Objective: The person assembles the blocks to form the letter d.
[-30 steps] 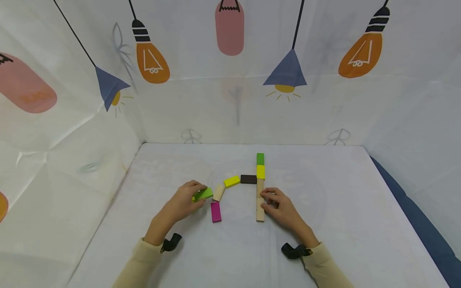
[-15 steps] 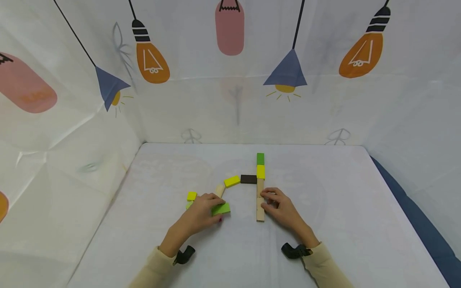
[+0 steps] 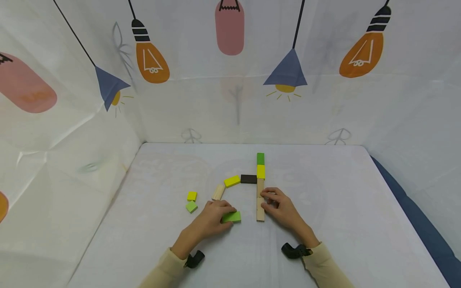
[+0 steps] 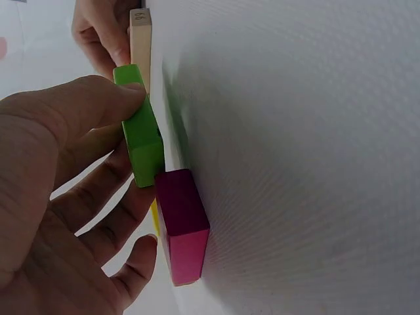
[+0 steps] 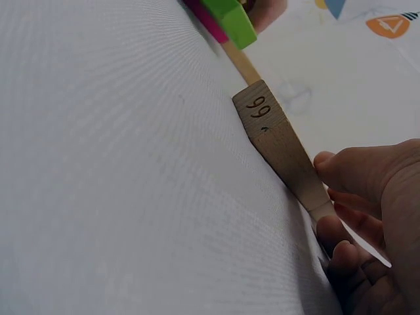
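My left hand (image 3: 212, 218) pinches a bright green block (image 3: 232, 217) between thumb and fingers. In the left wrist view a shadow shows beside this block, and a magenta block (image 4: 184, 223) lies close by its near end; the hand hides the magenta one in the head view. My right hand (image 3: 284, 210) rests by the right side of a column of two plain wooden blocks (image 3: 260, 209), thumb and fingertips touching that same side. One end of the nearer wooden block (image 5: 282, 151) bears printed digits.
Above the wooden column stand a yellow block (image 3: 261, 172) and a green block (image 3: 261, 159). A dark block (image 3: 248, 179), a yellow one (image 3: 232, 181) and a wooden one (image 3: 218, 192) curve leftward from it. Two small pieces, yellow (image 3: 192, 196) and green (image 3: 191, 207), lie left.
My left hand has carried the bright green block rightward and nearer to me, away from the two small pieces and past the magenta block. The right hand stays beside the wooden column.
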`<state>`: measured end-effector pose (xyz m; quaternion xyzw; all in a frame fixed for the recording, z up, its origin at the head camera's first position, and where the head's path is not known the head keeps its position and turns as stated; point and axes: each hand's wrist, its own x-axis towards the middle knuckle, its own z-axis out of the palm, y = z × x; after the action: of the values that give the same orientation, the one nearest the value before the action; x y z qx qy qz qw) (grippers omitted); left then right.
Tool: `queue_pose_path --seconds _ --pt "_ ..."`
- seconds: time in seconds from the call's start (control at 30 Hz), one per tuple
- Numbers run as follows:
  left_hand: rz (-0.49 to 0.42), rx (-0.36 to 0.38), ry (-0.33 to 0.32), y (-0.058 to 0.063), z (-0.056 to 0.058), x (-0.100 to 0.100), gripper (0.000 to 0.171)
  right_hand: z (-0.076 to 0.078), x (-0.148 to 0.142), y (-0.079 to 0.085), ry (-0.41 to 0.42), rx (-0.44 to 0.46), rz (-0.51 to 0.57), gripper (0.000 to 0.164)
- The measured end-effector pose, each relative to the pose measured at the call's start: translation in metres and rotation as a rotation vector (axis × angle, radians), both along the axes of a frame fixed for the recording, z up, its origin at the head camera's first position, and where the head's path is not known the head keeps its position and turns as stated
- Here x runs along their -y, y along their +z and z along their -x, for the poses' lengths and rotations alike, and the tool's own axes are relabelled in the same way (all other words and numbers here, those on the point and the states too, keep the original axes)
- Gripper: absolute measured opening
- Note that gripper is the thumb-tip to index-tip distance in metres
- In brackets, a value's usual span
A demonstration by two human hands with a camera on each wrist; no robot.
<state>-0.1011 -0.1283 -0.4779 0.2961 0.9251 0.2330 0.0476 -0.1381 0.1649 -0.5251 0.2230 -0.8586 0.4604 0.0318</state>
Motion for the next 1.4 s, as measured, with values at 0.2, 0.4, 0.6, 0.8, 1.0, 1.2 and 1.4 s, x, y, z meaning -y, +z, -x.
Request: queue_pose_path --seconds 0.2,0.4,0.6,0.8,1.0,1.2,1.4 --pt "0.030 -0.031 0.002 -0.003 0.001 -0.003 0.033 0.000 0.000 -0.001 0.002 -0.013 -0.002 0.034" --pt "0.047 -0.052 0.007 -0.004 0.000 -0.002 0.032 0.000 0.000 -0.001 0.000 -0.009 -0.008 0.035" --pt "-0.026 -0.038 0.056 0.002 -0.002 0.008 0.039 0.001 -0.001 -0.002 -0.005 0.004 -0.006 0.036" --pt "-0.047 -0.028 0.135 0.005 -0.006 0.026 0.044 0.001 -0.001 -0.001 -0.005 0.009 -0.008 0.036" --pt "-0.063 -0.039 0.202 0.002 -0.010 0.041 0.049 0.001 -0.001 -0.002 -0.013 0.001 -0.015 0.036" --pt "-0.059 -0.029 0.234 -0.002 -0.011 0.046 0.047 0.001 -0.001 -0.003 -0.015 0.004 -0.007 0.036" --pt "-0.046 -0.031 0.244 -0.003 -0.012 0.046 0.043 0.002 0.000 -0.003 -0.012 0.005 -0.010 0.036"
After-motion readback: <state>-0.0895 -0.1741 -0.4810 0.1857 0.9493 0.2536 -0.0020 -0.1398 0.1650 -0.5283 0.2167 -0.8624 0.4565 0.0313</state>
